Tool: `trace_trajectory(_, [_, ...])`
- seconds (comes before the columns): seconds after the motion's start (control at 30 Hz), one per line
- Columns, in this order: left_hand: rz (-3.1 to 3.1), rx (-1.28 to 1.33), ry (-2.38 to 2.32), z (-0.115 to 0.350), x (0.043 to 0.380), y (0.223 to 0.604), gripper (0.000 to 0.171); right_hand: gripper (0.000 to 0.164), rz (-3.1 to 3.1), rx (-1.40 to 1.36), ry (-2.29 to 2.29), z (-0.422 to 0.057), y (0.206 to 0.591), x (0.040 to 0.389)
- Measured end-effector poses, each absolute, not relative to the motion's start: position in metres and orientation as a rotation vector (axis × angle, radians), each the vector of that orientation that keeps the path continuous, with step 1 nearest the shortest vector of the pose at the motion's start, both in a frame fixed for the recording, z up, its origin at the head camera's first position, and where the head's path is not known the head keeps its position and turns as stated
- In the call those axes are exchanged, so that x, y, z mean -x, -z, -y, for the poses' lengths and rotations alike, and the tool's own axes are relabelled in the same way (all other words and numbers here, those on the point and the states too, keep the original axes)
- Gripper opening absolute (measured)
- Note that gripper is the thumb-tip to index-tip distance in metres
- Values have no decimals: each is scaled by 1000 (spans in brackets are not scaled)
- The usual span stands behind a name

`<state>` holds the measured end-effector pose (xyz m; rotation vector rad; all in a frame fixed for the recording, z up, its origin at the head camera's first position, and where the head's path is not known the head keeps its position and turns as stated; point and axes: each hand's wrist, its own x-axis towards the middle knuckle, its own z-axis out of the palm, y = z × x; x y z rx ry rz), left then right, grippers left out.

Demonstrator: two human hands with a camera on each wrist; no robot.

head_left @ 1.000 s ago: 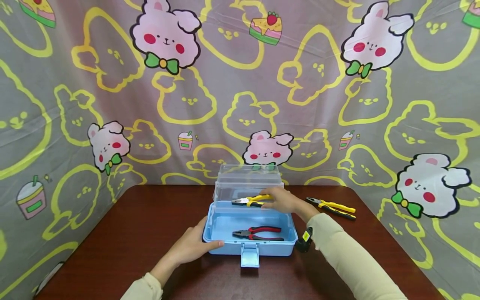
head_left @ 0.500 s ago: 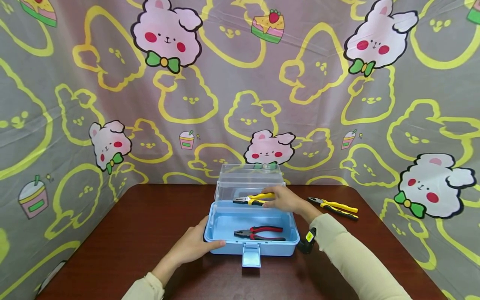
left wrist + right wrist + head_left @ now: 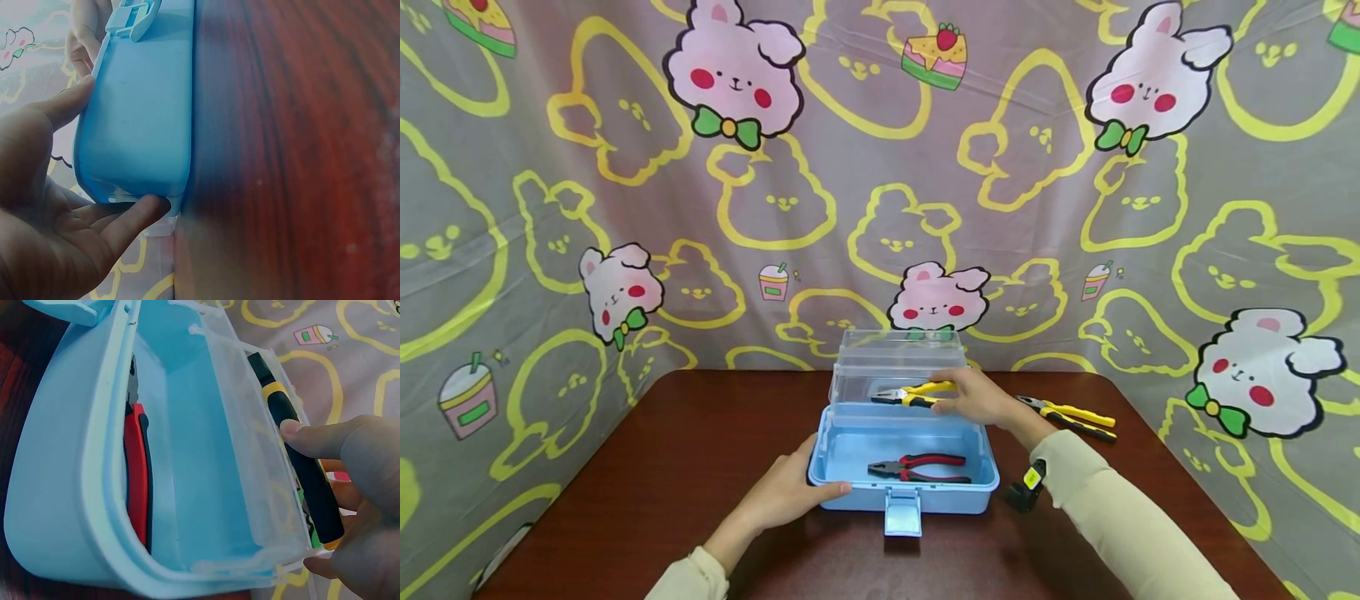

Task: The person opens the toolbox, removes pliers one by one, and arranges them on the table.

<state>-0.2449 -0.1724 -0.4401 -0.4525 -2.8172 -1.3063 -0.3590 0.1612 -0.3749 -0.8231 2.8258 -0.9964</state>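
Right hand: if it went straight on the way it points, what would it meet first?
Probably the lid; in the head view the right hand and its pliers point across it, but depth is unclear.

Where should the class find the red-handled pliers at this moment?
In the head view, the red-handled pliers lie inside the blue toolbox, slightly right of its middle, near the front wall and just behind the latch.

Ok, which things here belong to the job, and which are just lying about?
Seemingly in the job:
light-blue plastic toolbox, held by the left hand
yellow-and-black metal pliers, in the right hand
red-and-black metal pliers, inside the toolbox

Seemingly lying about:
second yellow-and-black pliers, on the brown table
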Motion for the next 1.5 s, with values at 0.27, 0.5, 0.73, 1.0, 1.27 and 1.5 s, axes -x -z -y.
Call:
trace_trajectory(0.27, [2811, 475, 1313, 174, 245, 441, 99, 55, -2879, 786, 1006, -176, 373, 354])
trace_trajectory(0.5, [2811, 479, 1322, 174, 245, 441, 99, 55, -2912, 789, 1000, -191, 371, 348])
trace_trajectory(0.73, [2812, 475, 1314, 173, 245, 441, 100, 56, -2935, 775, 1038, -210, 372, 343])
trace_trajectory(1.0, [2808, 484, 1308, 174, 245, 441, 101, 54, -2979, 673, 1075, -237, 378, 341])
trace_trajectory(1.27, [2802, 495, 1316, 173, 246, 441, 100, 49, -3048, 641, 1081, -268, 385, 337])
trace_trajectory(1.5, [2802, 489, 1318, 173, 246, 443, 98, 49, -3080, 613, 1064, -291, 391, 334])
